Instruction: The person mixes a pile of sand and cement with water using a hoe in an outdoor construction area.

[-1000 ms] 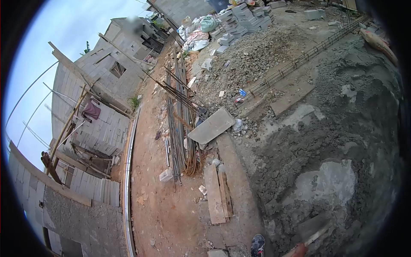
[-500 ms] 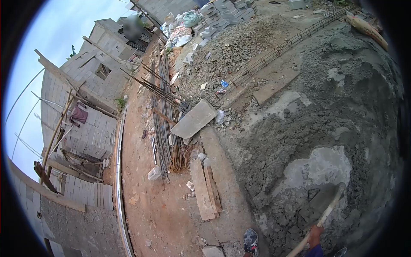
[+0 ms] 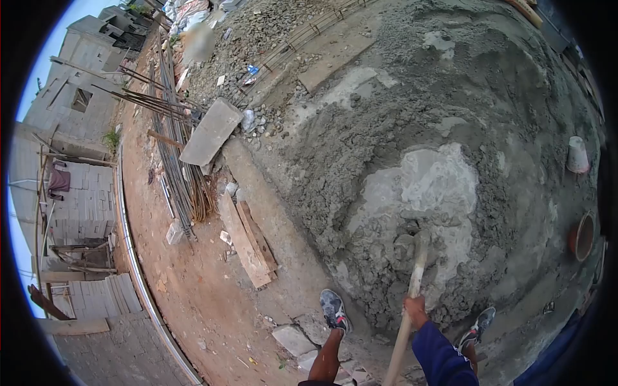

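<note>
My right hand (image 3: 416, 310), in a dark blue sleeve, is closed around the long wooden handle of a hoe (image 3: 402, 338). The handle slants from the bottom edge up to the wet mortar, where the hoe's head is coated and partly hidden. Around it spreads a large grey heap of mortar (image 3: 328, 174), with a paler wet pool (image 3: 438, 177) in its middle. My left hand is out of view. My two shoes show at the near edge of the heap, one on either side of the handle.
Wooden boards (image 3: 244, 241) and a concrete slab (image 3: 212, 132) lie to the left, beside a bundle of steel rods (image 3: 174, 128). On the right are a white bucket (image 3: 577, 154) and a reddish-brown bucket (image 3: 581, 236). Gravel (image 3: 257, 32) and a rebar cage (image 3: 315, 27) lie beyond.
The view has swung right and down, bringing the buckets and both shoes into sight. The hoe's head now sits among lumpy mortar by the pool; my right hand still grips its handle.
</note>
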The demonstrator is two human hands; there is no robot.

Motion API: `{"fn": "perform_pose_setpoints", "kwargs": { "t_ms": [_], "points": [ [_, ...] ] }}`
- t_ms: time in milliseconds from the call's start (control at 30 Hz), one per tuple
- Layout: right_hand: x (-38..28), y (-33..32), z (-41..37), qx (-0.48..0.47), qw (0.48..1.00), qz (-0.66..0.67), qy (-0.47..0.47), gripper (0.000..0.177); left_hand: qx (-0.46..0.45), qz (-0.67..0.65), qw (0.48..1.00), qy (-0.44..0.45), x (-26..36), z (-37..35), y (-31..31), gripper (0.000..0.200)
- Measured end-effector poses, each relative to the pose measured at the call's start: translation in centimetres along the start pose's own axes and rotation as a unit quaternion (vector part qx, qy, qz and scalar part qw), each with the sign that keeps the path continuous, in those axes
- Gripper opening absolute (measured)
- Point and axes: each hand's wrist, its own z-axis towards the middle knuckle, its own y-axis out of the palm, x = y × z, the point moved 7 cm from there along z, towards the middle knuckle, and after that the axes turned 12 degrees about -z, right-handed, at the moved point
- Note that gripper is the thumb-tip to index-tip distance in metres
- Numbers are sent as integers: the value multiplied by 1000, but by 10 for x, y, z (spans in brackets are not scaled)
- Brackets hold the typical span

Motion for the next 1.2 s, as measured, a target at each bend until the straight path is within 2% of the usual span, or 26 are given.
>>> {"fn": "perform_pose_setpoints", "kwargs": {
  "t_ms": [33, 100, 167, 200, 233, 300, 367, 400, 433, 533, 600, 667, 733, 767, 800, 833, 900, 967, 1000, 1033, 1100, 1133, 1167, 1200],
  "points": [
    [30, 4, -6, -57, 997, 45, 32, 22, -13, 65, 995, -79, 1, -14, -6, 58],
    [34, -11, -49, -71, 995, 48, 52, 11, -6, 66, 997, -50, -13, -33, 3, 59],
    [62, -23, -71, -43, 992, 90, 72, 13, -93, 0, 991, -98, -54, -49, 26, 55],
    [65, -29, -81, -33, 993, 86, 77, 13, -35, -73, 989, -126, -80, -67, 35, 50],
    [64, -36, -95, -25, 992, 97, 73, 15, -25, -11, 998, -58, -109, -74, 42, 45],
    [52, -58, -126, -10, 992, 103, 77, 17, -53, -91, 991, -78, -94, -84, 42, 40],
    [-22, -77, -137, -15, 992, 121, 20, 20, -8, -95, 993, -68, -59, -58, 30, 33],
    [-54, -88, -125, 18, 993, 114, -18, 19, -29, 61, 996, -66, -59, -31, 32, 28],
    [-89, -96, -112, 50, 992, 106, -54, 19, -5, 30, 1000, -1, -50, 4, 31, 29],
    [-212, -103, -70, 123, 980, 77, -136, 25, -2, -9, 994, 108, 35, 127, 9, 25],
    [-245, -87, -17, 190, 966, 2, -177, 27, -49, -55, 996, 46, 65, 175, -7, 32],
    [-212, -48, 29, 177, 970, -89, -139, 26, -91, -96, 991, -27, 40, 170, -4, 36],
    [-119, -1, 58, 135, 969, -154, -136, 29, -100, -175, 974, -107, 4, 114, 12, 38],
    [-98, 10, 14, 31, 986, -161, -8, 48, -97, -213, 962, -140, -9, 78, 22, 40],
    [-58, 22, 13, 50, 974, -215, -44, 50, -84, -220, 962, -141, -26, 50, 30, 36],
    [-44, 20, -16, 53, 969, -239, -19, 51, -72, -230, 960, -139, -41, 27, 36, 33],
    [-27, 4, -61, 58, 970, -230, -46, 52, -83, -226, 958, -159, -61, -9, 37, 39],
    [19, -8, -78, 34, 982, -184, -24, 52, -74, -192, 960, -192, -66, -39, 36, 37],
    [27, -19, -87, 31, 982, -187, -24, 52, -72, -164, 968, -178, -87, -54, 47, 35],
    [32, -30, -96, 33, 985, -169, -28, 49, -93, -95, 974, -185, -99, -65, 51, 36],
    [10, -42, -114, 22, 995, -97, -12, 41, -74, -152, 978, -125, -72, -66, 40, 36],
    [-29, -49, -131, 13, 999, -41, 11, 37, -34, -141, 987, -64, -63, -51, 33, 30],
    [-68, -51, -137, 26, 999, -7, -26, 32, 2, -128, 992, -5, -55, -36, 25, 26],
    [-106, -51, -137, 40, 997, 26, -62, 28, -8, -143, 990, -17, -41, -8, 13, 29]
  ]
}}
